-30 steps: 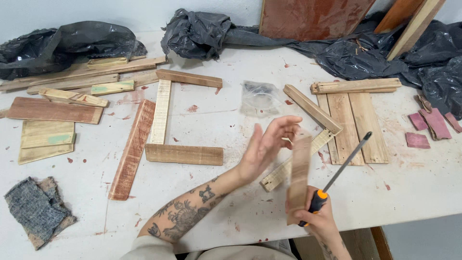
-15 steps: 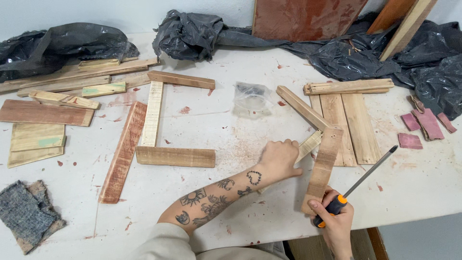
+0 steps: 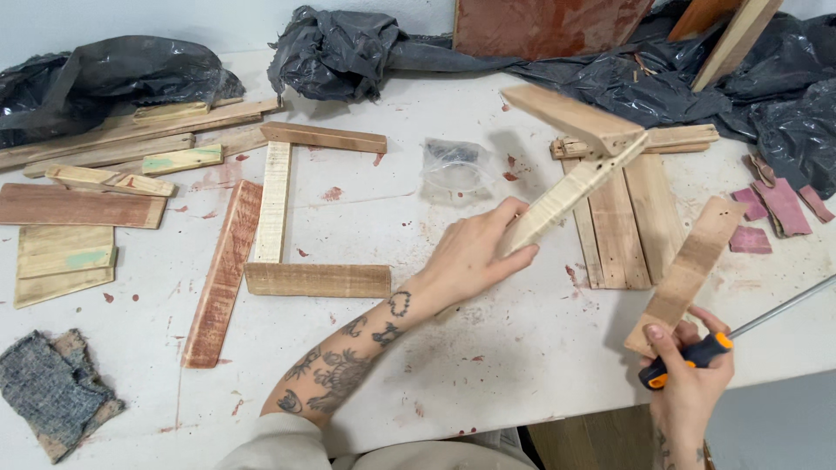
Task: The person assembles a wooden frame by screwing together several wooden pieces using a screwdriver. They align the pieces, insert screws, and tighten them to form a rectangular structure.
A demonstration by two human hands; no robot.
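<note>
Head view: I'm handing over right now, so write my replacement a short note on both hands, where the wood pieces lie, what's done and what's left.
Left hand: grips one end of a joined L-shaped pair of slats, lifted off the table.
Right hand: holds a loose slat together with an orange-handled screwdriver, at the table's near edge.
Lying flat: a three-slat panel under the lifted pair; a partly laid frame of slats at centre-left; spare slats far left; a small clear bag mid-table.
Done: the two slats are joined.
Left: the loose slat is unattached; the frame looks unfinished.
</note>
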